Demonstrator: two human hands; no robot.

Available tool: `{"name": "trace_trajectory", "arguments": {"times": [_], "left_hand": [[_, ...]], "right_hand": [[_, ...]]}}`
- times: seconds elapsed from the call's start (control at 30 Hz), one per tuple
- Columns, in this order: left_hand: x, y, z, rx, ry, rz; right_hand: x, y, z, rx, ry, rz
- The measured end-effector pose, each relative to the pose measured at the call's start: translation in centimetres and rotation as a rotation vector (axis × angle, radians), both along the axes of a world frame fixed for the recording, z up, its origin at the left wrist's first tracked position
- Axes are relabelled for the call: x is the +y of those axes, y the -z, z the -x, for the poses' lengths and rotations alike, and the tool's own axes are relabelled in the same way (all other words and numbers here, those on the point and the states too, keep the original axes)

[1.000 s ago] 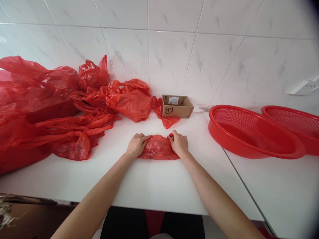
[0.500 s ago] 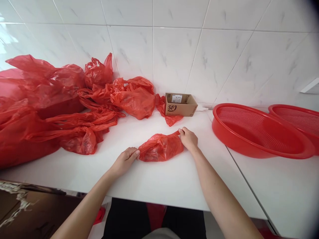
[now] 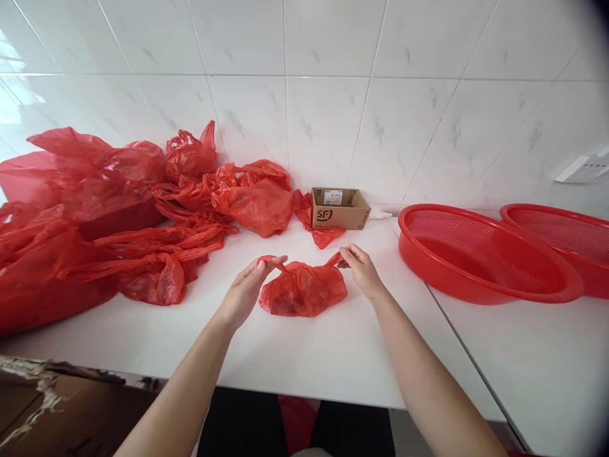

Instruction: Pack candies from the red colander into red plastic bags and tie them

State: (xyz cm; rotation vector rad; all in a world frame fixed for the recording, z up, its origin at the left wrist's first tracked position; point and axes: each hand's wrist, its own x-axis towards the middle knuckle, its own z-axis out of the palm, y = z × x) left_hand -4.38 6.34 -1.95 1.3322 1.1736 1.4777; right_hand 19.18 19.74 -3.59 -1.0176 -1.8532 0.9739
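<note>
A small red plastic bag [image 3: 304, 292] rests on the white table [image 3: 309, 355] in front of me, with dark contents showing faintly through it. My left hand [image 3: 245, 289] pinches one of its handles between thumb and fingers at the upper left. The other handle is gripped in the fingertips of my right hand [image 3: 359, 266] at the upper right. Both handles are drawn up and outward, while the body of the bag stays on the table. What exactly lies inside cannot be made out.
Several red plastic bags [image 3: 257, 203] are heaped at the left and back. An open cardboard box [image 3: 340, 219] stands near the tiled wall. Two red plastic baskets [image 3: 485, 289] occupy the right side. A torn carton [image 3: 90, 406] sits below the table's front left edge.
My left hand has risen from the bag's left end and now lifts a handle. The right handle is raised more steeply, and the bag sits more upright. The view has tilted up slightly.
</note>
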Motion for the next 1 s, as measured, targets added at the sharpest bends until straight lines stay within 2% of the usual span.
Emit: {"name": "trace_trajectory", "arguments": {"times": [0.1, 0.2, 0.3, 0.4, 0.6, 0.77, 1.0], "left_hand": [[1.6, -1.4, -1.8, 0.080, 0.042, 0.027], [2.6, -1.9, -4.0, 0.202, 0.139, 0.091], [3.1, -1.7, -5.9, 0.276, 0.210, 0.146], [3.3, -1.3, -6.9, 0.268, 0.201, 0.186], [3.4, -1.3, -6.3, 0.157, 0.160, 0.190], [3.0, -1.3, -5.6, 0.141, 0.130, 0.197], [2.6, -1.3, -5.2, 0.157, 0.137, 0.210]], "right_hand": [[-2.3, -2.4, 0.2, 0.173, -0.136, -0.051], [-4.0, -3.7, 0.6, 0.197, -0.226, -0.116], [-4.5, -3.6, 1.1, 0.139, -0.221, -0.188], [-4.1, -2.7, 1.5, 0.119, -0.177, -0.219], [-3.6, -1.9, 1.4, 0.001, -0.136, -0.085], [-4.0, -3.1, 1.0, 0.185, 0.060, -0.178], [-4.1, -3.4, 1.0, 0.362, 0.000, -0.047]]}}
